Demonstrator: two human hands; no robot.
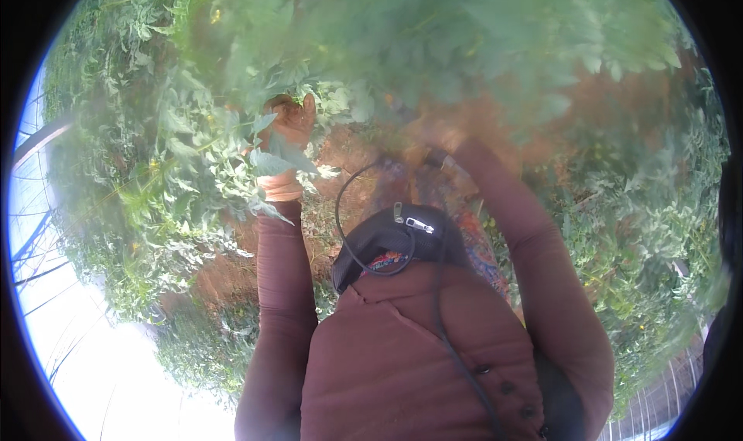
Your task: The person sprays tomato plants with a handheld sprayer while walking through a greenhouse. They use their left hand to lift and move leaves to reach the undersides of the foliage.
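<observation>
My left hand (295, 122) reaches in among tomato plant foliage (191, 151), its thumb raised and its fingers curled. Leaves (276, 159) cross in front of the palm and wrist, so whether it grips a stem cannot be told. Blurred leaves at the top partly cover my right hand (435, 132), which is lower and to the right, over brown soil. Its fingers are too indistinct to show a hold. A dark band circles the right wrist.
A black waist bag (400, 232) with zip pulls sits at my front, and a dark cable (338, 209) loops out beside it. Blurred foliage (418, 29) hangs close to the camera. Plants grow on both sides, above bare soil (223, 281). A pale curved pole (43, 142) stands at far left.
</observation>
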